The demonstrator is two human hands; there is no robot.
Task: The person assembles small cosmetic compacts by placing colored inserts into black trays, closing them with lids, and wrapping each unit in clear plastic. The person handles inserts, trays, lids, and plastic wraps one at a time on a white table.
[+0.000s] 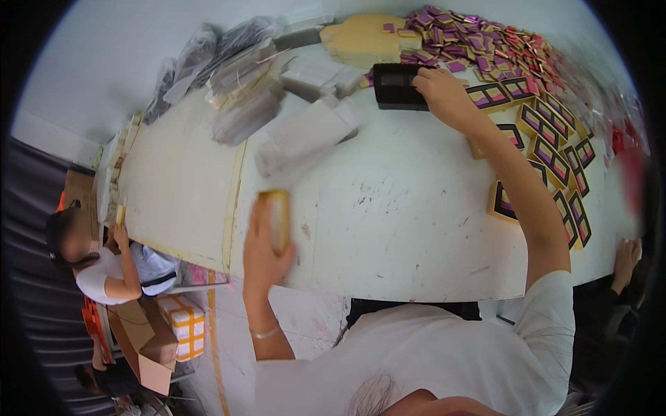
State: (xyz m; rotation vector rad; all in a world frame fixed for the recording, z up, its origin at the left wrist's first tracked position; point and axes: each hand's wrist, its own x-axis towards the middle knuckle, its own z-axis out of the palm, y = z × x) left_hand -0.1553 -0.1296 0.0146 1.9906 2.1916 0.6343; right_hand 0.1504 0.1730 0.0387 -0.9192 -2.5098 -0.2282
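Left hand (266, 251) grasping gold box (279, 213), 9 o'clock; loose grip could drop it. Right hand (444, 96) at black tray (401, 89), 1 o'clock, grip unclear; careless tug could knock filled boxes (489, 97), 2 o'clock.

**Dressed in plain white**

A loose white T-shirt (430, 353) spreads at five o'clock, its short right sleeve (551, 312) toward four. Below the left hand (269, 255), at seven, sits a thin pale bangle (266, 334); fine dark hair strands (376, 394) near six.
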